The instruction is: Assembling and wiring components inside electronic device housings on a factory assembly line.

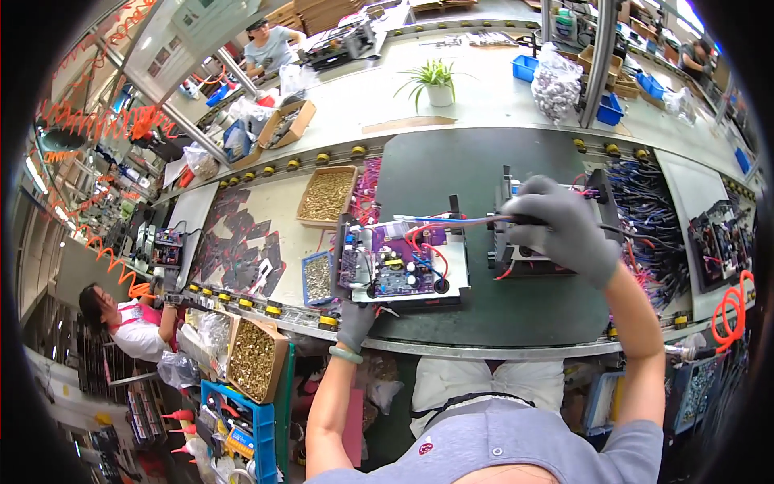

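Observation:
A purple circuit board (399,262) lies in a shallow metal tray (456,274) on the dark green mat (451,173). My left hand (355,319), in a grey glove, grips the tray's near left corner. My right hand (564,227), also gloved, is closed on a bundle of coloured wires (455,219) that runs left toward the board. Under this hand stands a second metal unit (516,258), mostly hidden by it.
An open box of brass screws (326,195) and a small blue bin of screws (317,277) sit left of the board. Black flat parts (242,242) lie further left. Wire harnesses (645,218) pile up on the right. Other people work at the left and far back.

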A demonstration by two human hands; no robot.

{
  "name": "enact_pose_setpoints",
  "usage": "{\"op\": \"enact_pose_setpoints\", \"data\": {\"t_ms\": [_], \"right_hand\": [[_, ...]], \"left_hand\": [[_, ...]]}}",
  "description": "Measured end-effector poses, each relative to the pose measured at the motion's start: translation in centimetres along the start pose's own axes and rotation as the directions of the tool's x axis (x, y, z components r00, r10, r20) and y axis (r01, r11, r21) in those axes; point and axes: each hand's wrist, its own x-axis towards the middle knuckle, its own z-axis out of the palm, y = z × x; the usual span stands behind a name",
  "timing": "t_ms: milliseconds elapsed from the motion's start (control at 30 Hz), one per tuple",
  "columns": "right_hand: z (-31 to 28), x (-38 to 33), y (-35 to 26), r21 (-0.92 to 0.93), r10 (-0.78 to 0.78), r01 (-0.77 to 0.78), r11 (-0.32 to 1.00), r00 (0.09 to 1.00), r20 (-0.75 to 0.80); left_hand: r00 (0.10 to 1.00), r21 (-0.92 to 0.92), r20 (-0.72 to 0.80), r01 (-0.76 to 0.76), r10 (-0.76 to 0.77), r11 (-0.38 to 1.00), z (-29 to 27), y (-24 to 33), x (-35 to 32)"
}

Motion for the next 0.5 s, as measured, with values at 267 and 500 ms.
{"op": "enact_pose_setpoints", "data": {"t_ms": [267,500], "right_hand": [[5.4,0.5,-5.4,-0.104,-0.082,0.096,0.99,0.988,0.129],[7.4,-1.9,-0.9,-0.122,0.035,-0.006,0.993,0.971,0.236]], "left_hand": [[0.834,-0.192,0.519,-0.1,0.187,0.976,-11.7,0.9,3.8],[0.963,-0.008,-0.268,0.009,-0.01,1.0,-20.2,7.4,8.7]]}}
